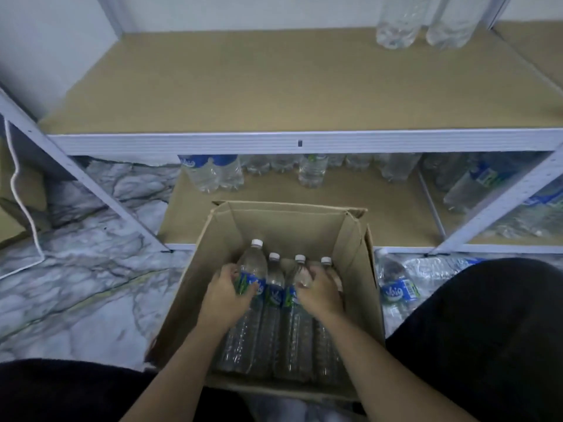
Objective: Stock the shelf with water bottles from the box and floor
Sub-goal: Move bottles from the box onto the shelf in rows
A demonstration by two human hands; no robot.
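Looking down into the open cardboard box (370, 269) on the marble floor (76, 284), four water bottles lie side by side, long axes running away from the person, white caps pointing at the shelf (304, 143). The hands are apart. The left hand (227, 292) grips the leftmost bottle (251, 263) round its blue label, and that one's cap sits higher than its neighbours'. The right hand (320, 290) is draped over the third bottle (297, 269) and fourth bottle (327, 263) with fingers bent; which of the two it holds, I cannot tell. The second bottle (274, 278) lies untouched between the hands. Another bottle (397, 284) lies on the floor just right of the box. On the shelf, two clear bottles (396, 25) stand on the upper board, with more bottles (213, 172) below.
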